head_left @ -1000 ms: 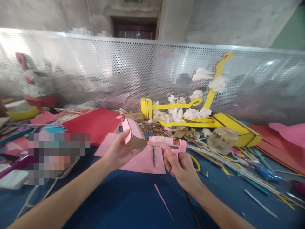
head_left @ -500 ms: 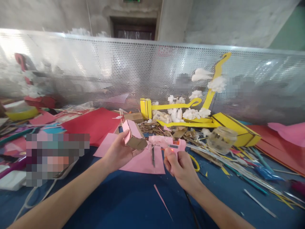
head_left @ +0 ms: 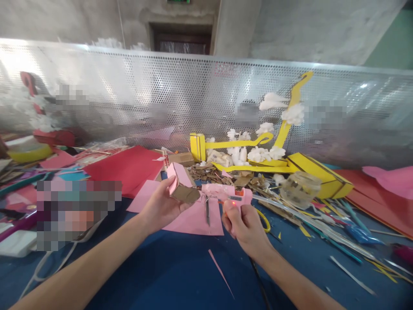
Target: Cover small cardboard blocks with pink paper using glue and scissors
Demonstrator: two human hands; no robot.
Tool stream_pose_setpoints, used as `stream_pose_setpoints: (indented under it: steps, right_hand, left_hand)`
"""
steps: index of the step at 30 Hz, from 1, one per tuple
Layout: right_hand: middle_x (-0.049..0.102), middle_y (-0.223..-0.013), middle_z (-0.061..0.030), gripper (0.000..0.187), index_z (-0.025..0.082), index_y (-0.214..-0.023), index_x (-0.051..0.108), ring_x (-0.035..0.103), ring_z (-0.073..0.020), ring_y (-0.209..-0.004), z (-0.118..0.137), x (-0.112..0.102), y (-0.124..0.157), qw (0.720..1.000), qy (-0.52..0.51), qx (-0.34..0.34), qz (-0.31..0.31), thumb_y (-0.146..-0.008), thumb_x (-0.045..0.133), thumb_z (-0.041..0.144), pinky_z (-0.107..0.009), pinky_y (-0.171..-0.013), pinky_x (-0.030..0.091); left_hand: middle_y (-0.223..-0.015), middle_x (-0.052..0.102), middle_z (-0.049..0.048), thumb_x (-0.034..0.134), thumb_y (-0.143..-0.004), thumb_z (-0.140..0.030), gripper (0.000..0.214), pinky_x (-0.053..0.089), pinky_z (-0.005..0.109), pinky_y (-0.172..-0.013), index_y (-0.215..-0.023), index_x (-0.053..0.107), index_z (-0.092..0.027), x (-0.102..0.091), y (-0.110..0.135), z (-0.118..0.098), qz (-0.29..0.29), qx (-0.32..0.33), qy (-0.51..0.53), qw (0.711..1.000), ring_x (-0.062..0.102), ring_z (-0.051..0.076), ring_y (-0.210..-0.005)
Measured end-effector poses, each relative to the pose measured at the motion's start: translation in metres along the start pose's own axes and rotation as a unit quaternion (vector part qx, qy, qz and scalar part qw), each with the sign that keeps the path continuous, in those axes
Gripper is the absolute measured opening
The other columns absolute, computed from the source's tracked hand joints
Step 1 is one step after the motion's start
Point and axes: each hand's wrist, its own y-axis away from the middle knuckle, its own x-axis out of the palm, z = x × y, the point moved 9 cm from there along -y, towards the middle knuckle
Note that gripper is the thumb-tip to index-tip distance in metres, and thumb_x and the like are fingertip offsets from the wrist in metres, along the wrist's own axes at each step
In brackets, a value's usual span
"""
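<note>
Between its thumb and fingers, my left hand [head_left: 161,204] holds a small cardboard box [head_left: 185,192] with pink paper on its upper face. My right hand [head_left: 241,224] is wrapped round the handle of a pink hot glue gun [head_left: 219,190], whose small red light glows by the thumb. The nozzle points left at the box's right end; whether it touches the cardboard I cannot tell. A clear glue stick [head_left: 274,202] runs out of the gun's back. Below both hands lies a sheet of pink paper [head_left: 193,221], with scissors [head_left: 207,211] on it, partly hidden.
Cardboard scraps [head_left: 209,171] are heaped behind the hands. Yellow card pieces with white flowers [head_left: 238,155] stand against a perforated metal screen [head_left: 180,94]. A clear jar [head_left: 300,189] is at right, red paper [head_left: 125,168] at left. A black cord [head_left: 258,275] runs toward me.
Almost nothing differs. My left hand and the box have shifted very slightly, while the glue gun stays at the box's end.
</note>
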Motion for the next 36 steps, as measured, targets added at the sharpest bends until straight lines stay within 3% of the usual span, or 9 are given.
stream_pose_setpoints:
  steps: [16,25,36]
  right_hand:
    - [0.042,-0.040,0.0018,0.069,0.020,-0.047,0.048,0.042,-0.0093,-0.039,-0.0015,0.0014,0.0004,1.000,-0.003,0.002,0.007,-0.102,0.040,0.062,-0.024,-0.041,0.029]
    - [0.043,-0.042,0.0017,0.068,0.020,-0.048,0.048,0.043,-0.0097,-0.040,-0.0037,0.0008,-0.0008,1.000,-0.008,0.007,0.003,-0.101,0.042,0.062,-0.025,-0.043,0.030]
    - [0.041,-0.044,0.0026,0.066,0.021,-0.051,0.047,0.040,-0.0098,-0.041,-0.0068,0.0017,0.0009,0.999,-0.035,0.012,0.007,-0.101,0.044,0.063,-0.026,-0.043,0.027]
  left_hand:
    - [-0.102,0.079,0.0148,0.056,-0.099,-0.034,0.036,0.063,0.034,-0.080,-0.125,0.066,-0.011,0.0034,0.0014,0.0000,-0.002,-0.001,-0.003,1.000,0.077,0.025,-0.088]
    - [-0.108,0.078,0.0145,0.063,-0.096,-0.035,0.038,0.061,0.035,-0.086,-0.125,0.065,-0.011,0.0005,0.0006,0.0007,-0.005,-0.001,0.005,1.000,0.076,0.026,-0.096]
    - [-0.107,0.079,0.0120,0.067,-0.093,-0.033,0.050,0.060,0.033,-0.088,-0.138,0.059,-0.013,-0.0013,-0.0003,-0.0033,0.000,0.022,0.004,1.000,0.076,0.024,-0.093]
